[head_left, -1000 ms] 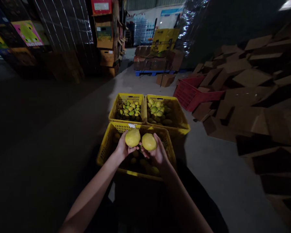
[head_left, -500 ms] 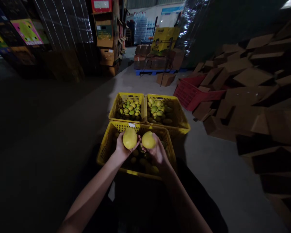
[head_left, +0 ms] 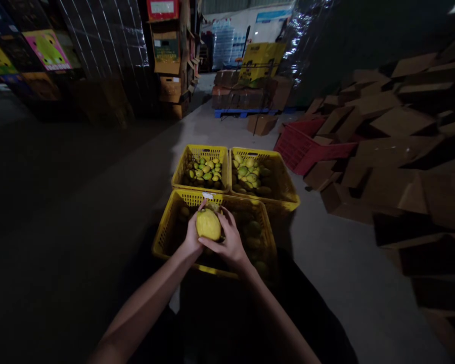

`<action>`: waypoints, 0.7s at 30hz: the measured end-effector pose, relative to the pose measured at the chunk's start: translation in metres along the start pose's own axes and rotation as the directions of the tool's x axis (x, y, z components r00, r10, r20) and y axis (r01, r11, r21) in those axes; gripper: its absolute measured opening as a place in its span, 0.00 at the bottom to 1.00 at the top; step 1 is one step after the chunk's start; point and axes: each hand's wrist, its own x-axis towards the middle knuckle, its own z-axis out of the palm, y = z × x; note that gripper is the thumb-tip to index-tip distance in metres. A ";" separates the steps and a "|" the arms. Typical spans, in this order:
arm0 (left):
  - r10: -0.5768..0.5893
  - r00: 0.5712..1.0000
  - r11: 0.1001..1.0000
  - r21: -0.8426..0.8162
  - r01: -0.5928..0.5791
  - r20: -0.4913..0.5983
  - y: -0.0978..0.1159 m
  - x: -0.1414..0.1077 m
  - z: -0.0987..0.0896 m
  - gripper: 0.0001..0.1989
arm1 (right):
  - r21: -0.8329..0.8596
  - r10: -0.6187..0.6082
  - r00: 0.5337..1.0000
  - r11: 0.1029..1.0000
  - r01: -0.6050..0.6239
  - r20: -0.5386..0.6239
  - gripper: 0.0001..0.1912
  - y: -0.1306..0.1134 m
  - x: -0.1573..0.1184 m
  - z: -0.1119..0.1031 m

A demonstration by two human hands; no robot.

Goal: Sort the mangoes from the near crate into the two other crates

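A large yellow, lemon-like fruit (head_left: 208, 225) is between my two hands, above the front yellow crate (head_left: 214, 271). My left hand (head_left: 191, 236) wraps its left side. My right hand (head_left: 229, 243) closes on its right, the thumb across the near underside and the fingers over the far side. Behind it, a second yellowish shape (head_left: 213, 207) shows partly between the fingers; which hand bears it is hidden. Inside the front crate lie more fruits (head_left: 253, 228), dim in shadow.
Beyond it stand a left rear crate (head_left: 173, 172) and a right rear crate (head_left: 286, 177), both holding green and yellow fruits. On the right, a red crate (head_left: 298, 149) touches a heap of cardboard boxes (head_left: 382, 156). Farther back is a blue pallet (head_left: 231, 113) with boxes.
My hands were apart, each with a yellow fruit. They have come together, the right moving left, and both now enclose one fruit, with the other mostly hidden.
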 end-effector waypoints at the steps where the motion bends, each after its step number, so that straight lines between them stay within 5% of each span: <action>1: 0.022 1.000 0.999 0.041 -0.022 0.010 0.001 0.001 0.000 0.16 | -0.015 -0.027 0.999 1.000 0.026 -0.021 0.37 -0.002 -0.001 0.000; 9: 0.122 0.980 0.959 0.236 -0.157 0.156 0.023 -0.001 0.006 0.37 | -0.037 -0.060 0.976 0.998 0.054 -0.211 0.30 -0.010 -0.003 -0.010; 13: 0.238 0.943 0.906 0.297 -0.302 0.234 0.034 -0.002 0.008 0.36 | -0.004 0.016 0.943 1.000 -0.019 -0.334 0.31 -0.007 0.004 -0.027; 17: 0.208 0.941 0.904 0.314 -0.289 0.266 0.037 -0.007 0.011 0.33 | 0.261 0.218 0.889 0.958 -0.116 -0.402 0.33 -0.004 0.009 -0.034; 21: 0.114 0.948 0.918 0.333 -0.215 0.298 0.035 -0.007 0.011 0.32 | 0.525 0.347 0.887 0.838 -0.148 -0.303 0.30 -0.009 0.012 -0.038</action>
